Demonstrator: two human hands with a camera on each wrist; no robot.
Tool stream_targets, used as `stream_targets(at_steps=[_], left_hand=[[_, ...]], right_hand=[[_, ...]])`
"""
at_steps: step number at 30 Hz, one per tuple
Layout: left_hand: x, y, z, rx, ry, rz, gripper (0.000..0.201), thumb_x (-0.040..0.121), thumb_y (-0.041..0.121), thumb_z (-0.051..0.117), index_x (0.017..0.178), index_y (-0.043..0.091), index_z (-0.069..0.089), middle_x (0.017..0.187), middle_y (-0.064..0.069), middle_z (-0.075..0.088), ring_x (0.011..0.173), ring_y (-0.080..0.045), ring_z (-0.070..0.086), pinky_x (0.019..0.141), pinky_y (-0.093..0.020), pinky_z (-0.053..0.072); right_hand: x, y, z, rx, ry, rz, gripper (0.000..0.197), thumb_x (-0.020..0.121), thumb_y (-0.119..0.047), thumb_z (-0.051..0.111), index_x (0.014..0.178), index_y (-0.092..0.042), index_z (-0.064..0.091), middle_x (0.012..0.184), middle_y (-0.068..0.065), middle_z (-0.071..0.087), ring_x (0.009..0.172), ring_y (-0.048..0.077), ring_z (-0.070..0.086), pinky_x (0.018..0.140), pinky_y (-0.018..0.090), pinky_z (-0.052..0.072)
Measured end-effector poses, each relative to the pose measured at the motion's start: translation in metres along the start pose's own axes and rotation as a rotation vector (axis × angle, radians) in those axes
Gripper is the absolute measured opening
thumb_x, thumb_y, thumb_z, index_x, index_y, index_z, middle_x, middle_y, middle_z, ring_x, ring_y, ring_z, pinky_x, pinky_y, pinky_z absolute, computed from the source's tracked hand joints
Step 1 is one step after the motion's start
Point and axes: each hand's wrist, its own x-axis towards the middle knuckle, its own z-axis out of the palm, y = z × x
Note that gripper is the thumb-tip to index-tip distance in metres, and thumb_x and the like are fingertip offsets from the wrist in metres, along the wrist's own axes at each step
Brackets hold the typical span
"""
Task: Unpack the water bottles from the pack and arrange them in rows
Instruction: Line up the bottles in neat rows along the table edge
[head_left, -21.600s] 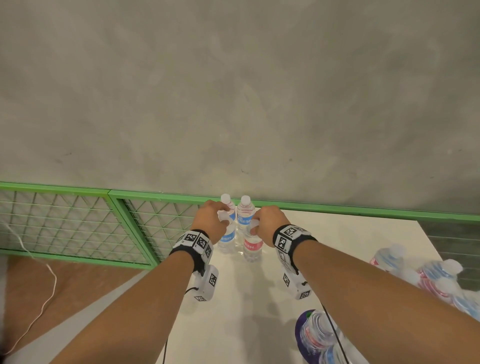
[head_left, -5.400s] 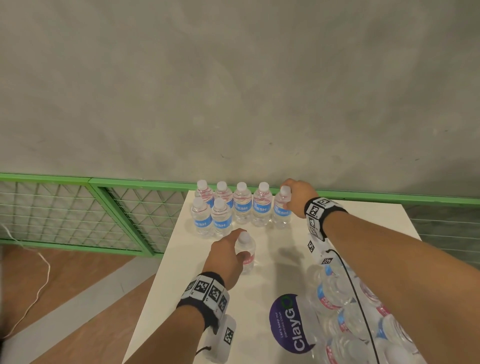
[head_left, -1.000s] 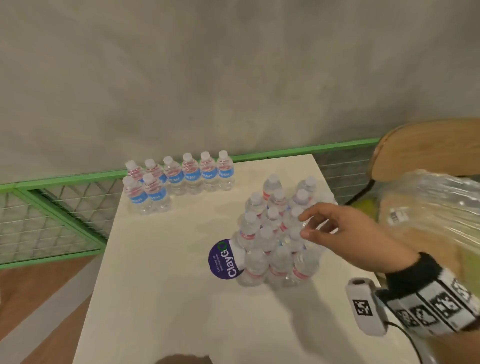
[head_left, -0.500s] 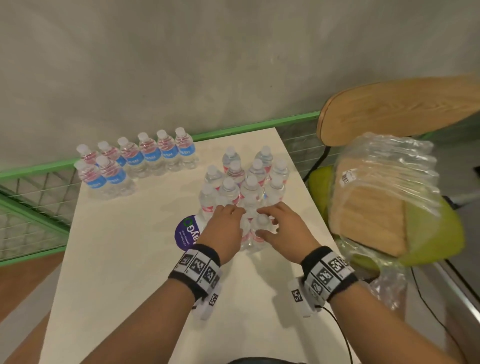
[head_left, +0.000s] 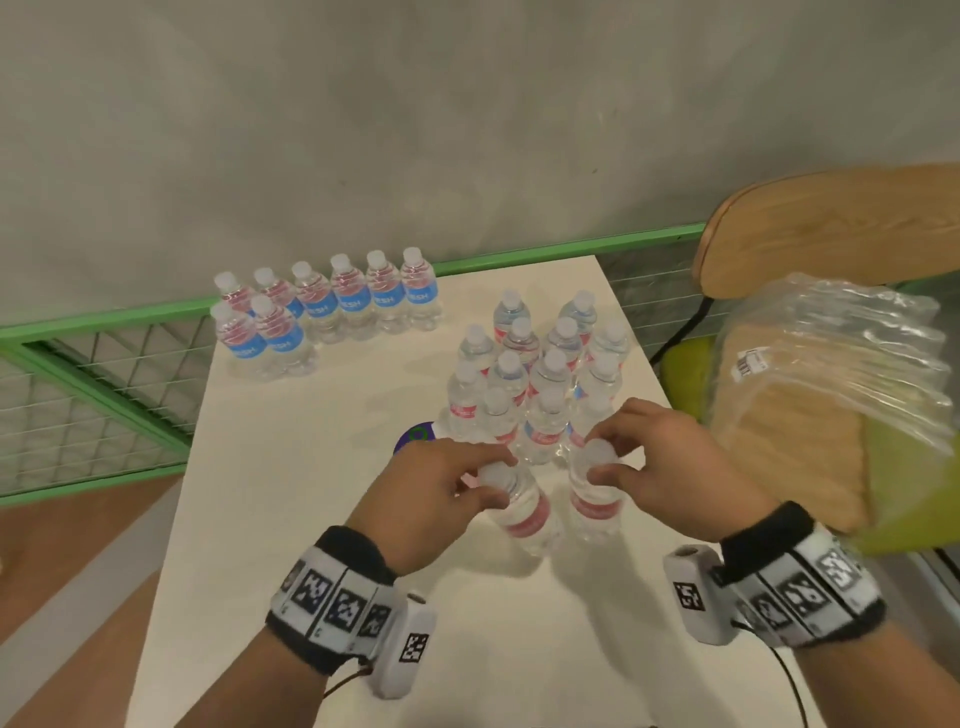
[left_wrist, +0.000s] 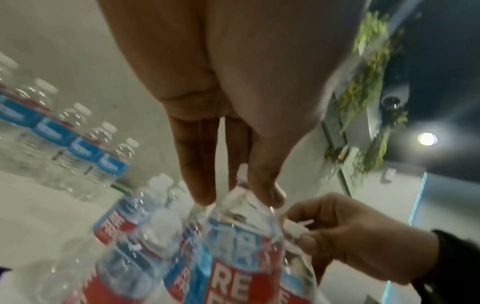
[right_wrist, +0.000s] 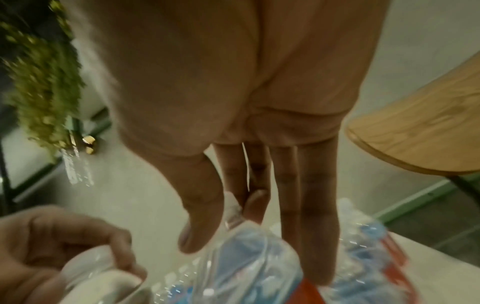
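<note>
Both hands work at the near edge of a cluster of unwrapped water bottles (head_left: 535, 374) on the white table (head_left: 291, 519). My left hand (head_left: 498, 478) pinches the white cap of a red-labelled bottle (head_left: 524, 514), which leans to the left. My right hand (head_left: 597, 454) pinches the cap of a second bottle (head_left: 592, 504), which stands upright beside it. In the left wrist view my fingers (left_wrist: 197, 185) close round the bottle's neck (left_wrist: 244, 205). The right wrist view shows my thumb (right_wrist: 200, 222) and fingers on the cap (right_wrist: 232, 203). Arranged bottles (head_left: 332, 301) stand in two rows at the far left.
The empty plastic wrap (head_left: 841, 364) lies on a green chair seat (head_left: 685, 374) with a wooden back (head_left: 831, 228), right of the table. A purple round label (head_left: 415, 435) lies by the cluster. A green mesh rail (head_left: 104, 364) runs behind and left of the table.
Both hands have each drawn a bottle by its cap out of the cluster's near edge toward me. The left bottle now tilts.
</note>
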Motion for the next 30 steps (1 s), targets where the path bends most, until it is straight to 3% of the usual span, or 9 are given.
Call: stream_targets(at_steps=[3, 5, 9, 12, 15, 18, 23, 27, 30], left_hand=[[-0.033, -0.013, -0.038, -0.080, -0.010, -0.023, 0.031, 0.081, 0.029, 0.075, 0.107, 0.045, 0.069, 0.095, 0.026, 0.070, 0.082, 0.000, 0.068, 0.079, -0.018, 0.051], [-0.049, -0.028, -0.060, -0.122, 0.044, -0.048, 0.031, 0.081, 0.022, 0.076, 0.105, 0.041, 0.072, 0.099, 0.028, 0.070, 0.090, 0.005, 0.067, 0.079, -0.015, 0.051], [-0.065, -0.073, -0.092, -0.059, 0.190, -0.118, 0.032, 0.083, 0.018, 0.075, 0.106, 0.040, 0.072, 0.104, 0.033, 0.067, 0.102, 0.014, 0.059, 0.081, -0.005, 0.043], [-0.061, -0.109, -0.108, -0.028, 0.319, -0.178, 0.032, 0.082, 0.019, 0.076, 0.106, 0.039, 0.072, 0.106, 0.030, 0.068, 0.104, 0.014, 0.058, 0.089, -0.003, 0.038], [-0.045, -0.143, -0.119, 0.016, 0.411, -0.239, 0.032, 0.081, 0.018, 0.076, 0.107, 0.037, 0.072, 0.105, 0.023, 0.069, 0.099, 0.002, 0.061, 0.085, -0.007, 0.039], [-0.025, -0.175, -0.126, 0.006, 0.417, -0.316, 0.031, 0.082, 0.020, 0.075, 0.108, 0.035, 0.071, 0.107, 0.012, 0.072, 0.097, -0.009, 0.063, 0.088, -0.022, 0.044], [-0.007, -0.214, -0.124, 0.004, 0.378, -0.445, 0.028, 0.082, 0.021, 0.073, 0.106, 0.034, 0.071, 0.100, 0.003, 0.072, 0.097, -0.017, 0.065, 0.088, -0.029, 0.049], [-0.005, -0.228, -0.121, -0.005, 0.410, -0.464, 0.031, 0.085, 0.018, 0.070, 0.112, 0.033, 0.069, 0.107, 0.005, 0.072, 0.099, -0.016, 0.065, 0.083, -0.020, 0.044], [-0.005, -0.230, -0.120, 0.006, 0.442, -0.453, 0.033, 0.086, 0.018, 0.069, 0.116, 0.032, 0.067, 0.111, 0.006, 0.071, 0.103, -0.015, 0.064, 0.088, -0.021, 0.046]], right_hand=[[0.003, -0.037, -0.008, 0.057, -0.060, -0.061, 0.026, 0.075, -0.040, 0.079, 0.099, -0.035, 0.070, 0.093, -0.019, 0.060, 0.083, 0.000, 0.062, 0.070, 0.017, 0.052], [0.011, -0.065, -0.004, 0.100, -0.083, -0.117, 0.023, 0.075, -0.040, 0.079, 0.096, -0.037, 0.069, 0.091, -0.021, 0.062, 0.083, -0.001, 0.062, 0.067, 0.010, 0.047], [0.044, -0.112, 0.020, 0.216, -0.080, -0.191, 0.022, 0.075, -0.034, 0.080, 0.095, -0.032, 0.071, 0.091, -0.016, 0.064, 0.083, -0.001, 0.063, 0.066, 0.007, 0.044], [0.077, -0.141, 0.044, 0.241, -0.070, -0.219, 0.024, 0.074, -0.031, 0.082, 0.095, -0.030, 0.070, 0.094, -0.013, 0.063, 0.083, 0.000, 0.064, 0.072, 0.011, 0.045], [0.118, -0.162, 0.065, 0.167, -0.060, -0.229, 0.026, 0.074, -0.030, 0.082, 0.096, -0.024, 0.070, 0.094, -0.007, 0.062, 0.083, 0.006, 0.062, 0.075, 0.017, 0.047], [0.158, -0.178, 0.083, 0.048, -0.084, -0.215, 0.025, 0.072, -0.027, 0.081, 0.094, -0.019, 0.071, 0.089, -0.005, 0.060, 0.079, 0.013, 0.058, 0.073, 0.026, 0.047], [0.221, -0.193, 0.107, -0.097, -0.205, -0.191, 0.017, 0.076, -0.022, 0.071, 0.090, -0.011, 0.073, 0.085, -0.001, 0.066, 0.078, 0.017, 0.060, 0.066, 0.025, 0.044], [0.270, -0.204, 0.118, -0.185, -0.244, -0.165, 0.023, 0.076, -0.023, 0.076, 0.094, -0.009, 0.074, 0.091, 0.004, 0.069, 0.083, 0.019, 0.062, 0.069, 0.028, 0.049], [0.301, -0.215, 0.127, -0.227, -0.222, -0.142, 0.024, 0.076, -0.023, 0.075, 0.092, -0.005, 0.074, 0.091, 0.008, 0.071, 0.083, 0.023, 0.065, 0.072, 0.032, 0.055]])
